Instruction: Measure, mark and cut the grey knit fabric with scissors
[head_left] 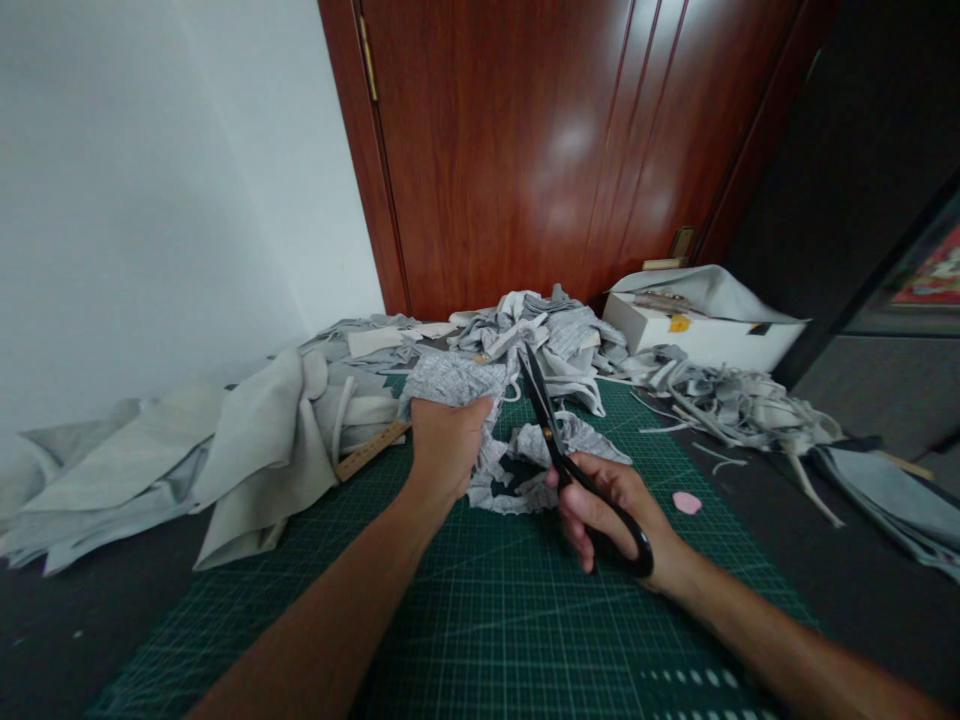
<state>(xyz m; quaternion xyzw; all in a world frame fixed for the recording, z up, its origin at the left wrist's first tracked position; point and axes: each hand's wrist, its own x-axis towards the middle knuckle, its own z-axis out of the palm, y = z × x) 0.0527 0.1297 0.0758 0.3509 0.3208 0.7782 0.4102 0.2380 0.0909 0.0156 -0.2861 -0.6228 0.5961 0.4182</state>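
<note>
While the left hand (448, 442) is clamped on one crumpled grey fabric piece (457, 378) above one green gridded cutting mat (480, 610), the right hand (616, 502) is closed around one pair of black metal scissors (553, 443).

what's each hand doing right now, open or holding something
Left hand: closed, holding crumpled gray fabric.
Right hand: closed on the handles of the black scissors.
</note>
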